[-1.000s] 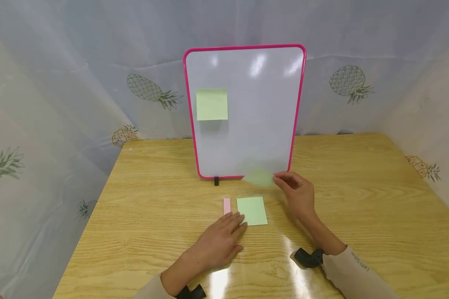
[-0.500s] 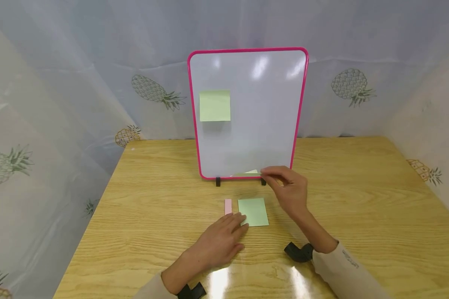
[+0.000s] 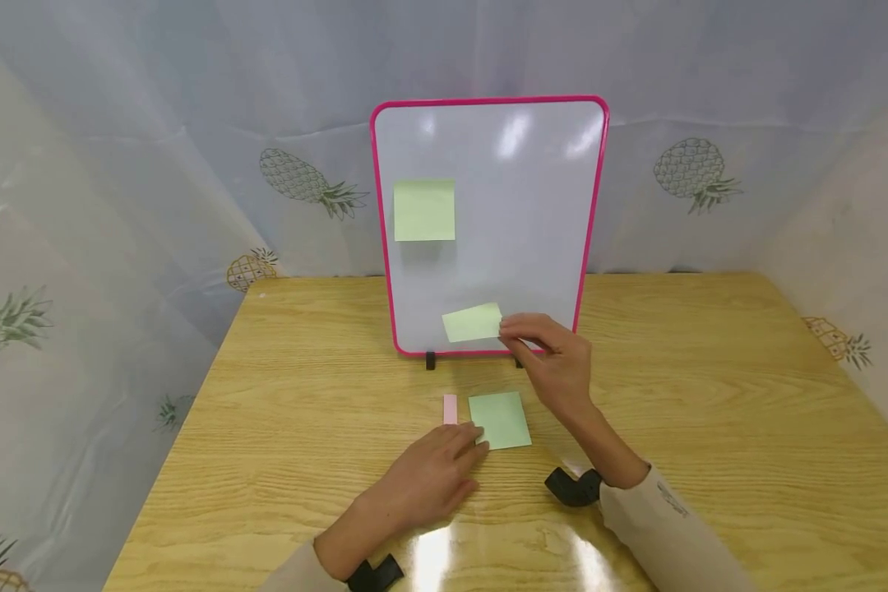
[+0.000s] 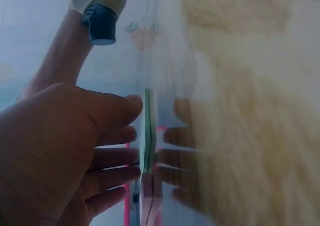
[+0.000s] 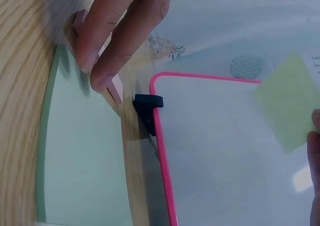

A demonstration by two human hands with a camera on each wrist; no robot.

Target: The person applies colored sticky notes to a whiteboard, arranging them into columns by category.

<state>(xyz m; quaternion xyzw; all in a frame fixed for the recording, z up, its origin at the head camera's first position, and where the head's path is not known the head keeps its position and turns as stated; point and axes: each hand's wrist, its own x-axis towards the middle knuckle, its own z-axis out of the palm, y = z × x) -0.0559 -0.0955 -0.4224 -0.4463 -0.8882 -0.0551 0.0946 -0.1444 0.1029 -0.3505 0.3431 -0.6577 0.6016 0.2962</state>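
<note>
Between thumb and fingertips my right hand [image 3: 555, 358] pinches a pale green sticky note [image 3: 474, 322] by its right edge, in front of the lower part of the whiteboard [image 3: 518, 238]. In the right wrist view that sticky note [image 5: 290, 103] appears tilted before the board. My left hand [image 3: 425, 477] lies with extended fingers at the lower left corner of the green sticky note pad [image 3: 501, 421]. Its fingertips also reach the near end of a narrow pink sticky note pad [image 3: 450, 409], which they partly hide. Another green sticky note [image 3: 425, 210] sticks to the board's left side.
The pink-framed whiteboard stands upright on small black feet [image 3: 431, 361] on the wooden table [image 3: 303, 395]. Behind it hangs a pale curtain [image 3: 488, 49] with pineapple prints. Each wrist wears a black device [image 3: 573, 487].
My right hand has moved left and slightly up with the sticky note, which now faces the head camera more than half a second ago. The left hand stays nearly still.
</note>
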